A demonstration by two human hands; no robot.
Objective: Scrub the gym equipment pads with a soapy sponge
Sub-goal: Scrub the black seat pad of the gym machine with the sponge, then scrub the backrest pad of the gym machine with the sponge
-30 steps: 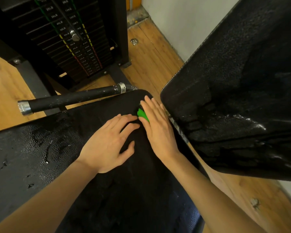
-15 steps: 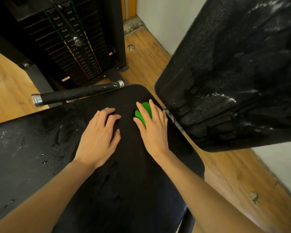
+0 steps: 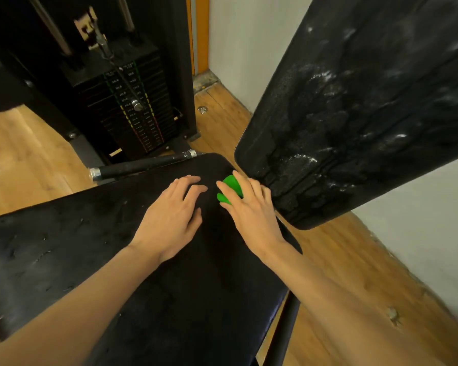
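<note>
— Dim and warm; light seems to come from above, glinting white off the wet back pad (image 3: 368,128).
— Wide-angle bend at the edges, weight stack (image 3: 132,114) murky, forearms softly blurred low down.

The sponge (image 3: 230,188) is bright green and mostly covered, only its far end and left edge showing. It lies pressed flat on the seat pad (image 3: 95,249), near that pad's far right corner. The seat pad is black, textured and level, with scattered wet specks. The back pad (image 3: 368,107), also black, tilts upward just right of the sponge, streaked with white suds and runs of water.
</note>
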